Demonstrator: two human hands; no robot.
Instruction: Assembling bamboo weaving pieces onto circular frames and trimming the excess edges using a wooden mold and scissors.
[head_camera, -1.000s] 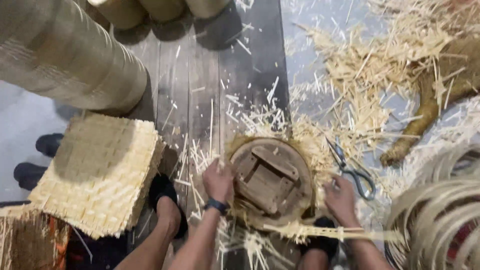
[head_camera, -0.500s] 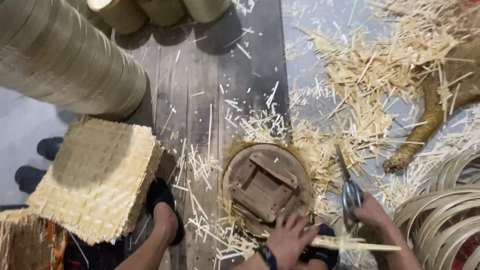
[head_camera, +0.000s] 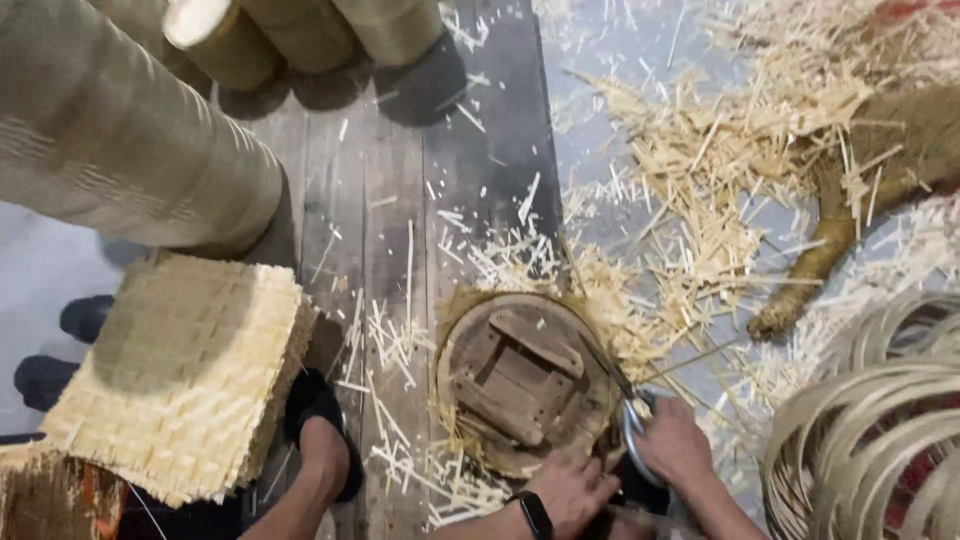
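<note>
A round wooden form (head_camera: 520, 380) lies on the plank floor with frayed woven bamboo sticking out around its rim. My left hand (head_camera: 572, 488), with a black watch on the wrist, rests on the form's near edge. My right hand (head_camera: 678, 447) is closed on the handles of metal scissors (head_camera: 625, 400). Their blades lie along the form's right rim among the bamboo strands.
A stack of square woven bamboo mats (head_camera: 180, 370) sits at left, with large rolled mats (head_camera: 120, 140) behind it. Bamboo hoops (head_camera: 870, 430) pile up at right. Cut slivers (head_camera: 700, 200) litter the floor, and an animal's tan leg (head_camera: 815, 265) lies among them. My sandalled foot (head_camera: 320, 435) is near the mats.
My right hand picked the scissors up off the floor and brought them to the form's right rim. My left hand slid from the form's left side to its near edge.
</note>
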